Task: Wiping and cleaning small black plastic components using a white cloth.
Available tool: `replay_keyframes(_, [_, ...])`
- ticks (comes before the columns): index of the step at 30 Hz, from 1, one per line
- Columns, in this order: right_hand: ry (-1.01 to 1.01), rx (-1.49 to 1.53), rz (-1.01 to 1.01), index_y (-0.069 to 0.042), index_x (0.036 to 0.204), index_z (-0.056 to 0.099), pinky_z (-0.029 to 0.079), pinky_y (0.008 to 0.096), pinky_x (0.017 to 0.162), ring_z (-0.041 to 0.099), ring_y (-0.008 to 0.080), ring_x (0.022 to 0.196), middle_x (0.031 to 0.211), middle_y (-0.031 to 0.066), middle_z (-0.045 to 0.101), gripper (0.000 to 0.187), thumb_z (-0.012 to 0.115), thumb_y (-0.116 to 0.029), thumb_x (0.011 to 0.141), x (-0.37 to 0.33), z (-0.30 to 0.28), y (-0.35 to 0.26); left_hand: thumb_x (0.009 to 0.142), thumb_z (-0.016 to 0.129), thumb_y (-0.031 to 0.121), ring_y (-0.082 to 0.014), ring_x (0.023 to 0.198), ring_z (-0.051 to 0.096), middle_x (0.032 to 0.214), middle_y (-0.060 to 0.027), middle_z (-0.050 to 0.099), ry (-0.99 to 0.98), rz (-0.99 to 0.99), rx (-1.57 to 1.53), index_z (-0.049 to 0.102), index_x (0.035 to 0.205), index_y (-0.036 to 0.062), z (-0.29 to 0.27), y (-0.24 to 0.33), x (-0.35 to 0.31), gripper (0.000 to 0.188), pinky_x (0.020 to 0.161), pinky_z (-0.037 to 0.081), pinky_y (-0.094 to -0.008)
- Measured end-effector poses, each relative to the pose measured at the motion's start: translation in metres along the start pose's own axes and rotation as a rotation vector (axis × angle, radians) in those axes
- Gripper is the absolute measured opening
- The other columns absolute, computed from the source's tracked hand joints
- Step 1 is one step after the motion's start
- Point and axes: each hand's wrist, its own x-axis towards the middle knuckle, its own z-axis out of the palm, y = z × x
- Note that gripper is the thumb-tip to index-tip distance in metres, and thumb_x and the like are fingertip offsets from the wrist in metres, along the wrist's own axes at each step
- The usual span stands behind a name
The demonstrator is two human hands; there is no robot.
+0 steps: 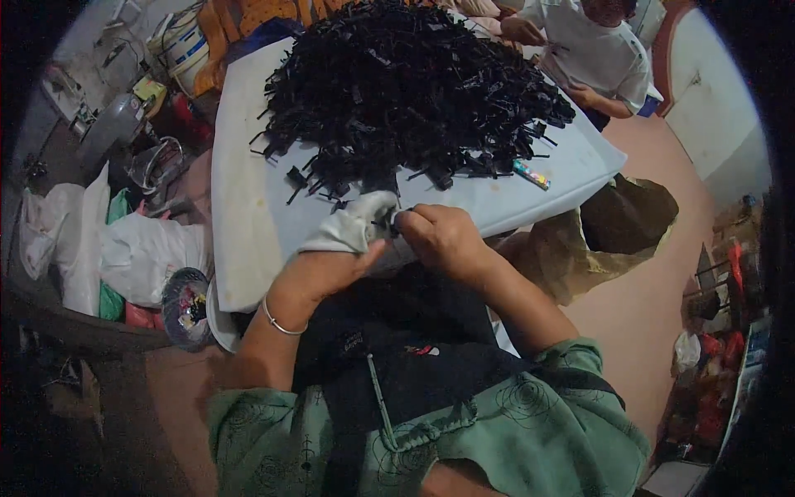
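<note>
A big heap of small black plastic parts [406,91] lies on a pale blue board [571,170] in front of me. My left hand [335,253], partly wrapped in a white cloth, and my right hand [439,236] meet at the board's near edge. Between their fingertips they pinch one small black part [386,222]. A thin silver bangle circles my left wrist. Loose black parts are scattered just beyond my hands.
A small multicoloured stick [531,175] lies on the board at right. Another person in a white shirt [596,50] works at the far side. An open brown sack [613,224] stands at right. White bags [132,248] and clutter fill the left floor.
</note>
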Motion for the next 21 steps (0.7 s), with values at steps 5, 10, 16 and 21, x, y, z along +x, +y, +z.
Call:
replay_keyframes(5, [0.05, 0.122, 0.005, -0.006, 0.079, 0.05, 0.044, 0.0405, 0.051, 0.055, 0.0327, 0.061, 0.069, 0.0117, 0.053, 0.012, 0.055, -0.009, 0.07, -0.009, 0.023, 0.019, 0.077, 0.057, 0.011, -0.0306, 0.095, 0.052, 0.104, -0.0159, 0.054, 0.043, 0.119, 0.245, 0.051, 0.109, 0.0044, 0.022, -0.026, -0.001, 0.033, 0.084, 0.042, -0.0331])
replay_keyframes(10, [0.155, 0.1, 0.172, -0.004, 0.082, 0.053, 0.046, 0.0364, 0.057, 0.056, 0.0319, 0.065, 0.075, 0.0132, 0.056, 0.008, 0.057, -0.005, 0.075, -0.024, 0.028, 0.025, 0.077, 0.056, 0.012, -0.0323, 0.094, 0.052, 0.1, -0.0162, 0.055, 0.132, 0.124, 0.242, 0.055, 0.102, 0.0046, 0.025, -0.034, 0.0, 0.026, 0.083, 0.042, -0.036])
replay_keyframes(16, [0.192, 0.299, 0.245, -0.001, 0.086, 0.054, 0.045, 0.0322, 0.057, 0.057, 0.0269, 0.063, 0.072, 0.0139, 0.056, 0.011, 0.057, -0.005, 0.076, -0.023, 0.013, 0.025, 0.076, 0.056, 0.011, -0.031, 0.095, 0.053, 0.1, -0.0155, 0.055, 0.205, 0.183, 0.337, 0.055, 0.1, 0.0038, 0.032, -0.043, 0.0, 0.025, 0.083, 0.043, -0.0352])
replay_keyframes(21, [0.052, 0.321, 0.373, -0.001, 0.085, 0.055, 0.045, 0.0333, 0.059, 0.056, 0.0288, 0.065, 0.07, 0.0149, 0.054, 0.012, 0.058, -0.009, 0.076, -0.056, -0.006, 0.01, 0.075, 0.058, 0.003, -0.0256, 0.093, 0.056, 0.103, -0.0137, 0.056, 0.289, 0.197, 0.288, 0.057, 0.1, 0.0029, 0.025, -0.03, -0.011, 0.025, 0.081, 0.044, -0.0319])
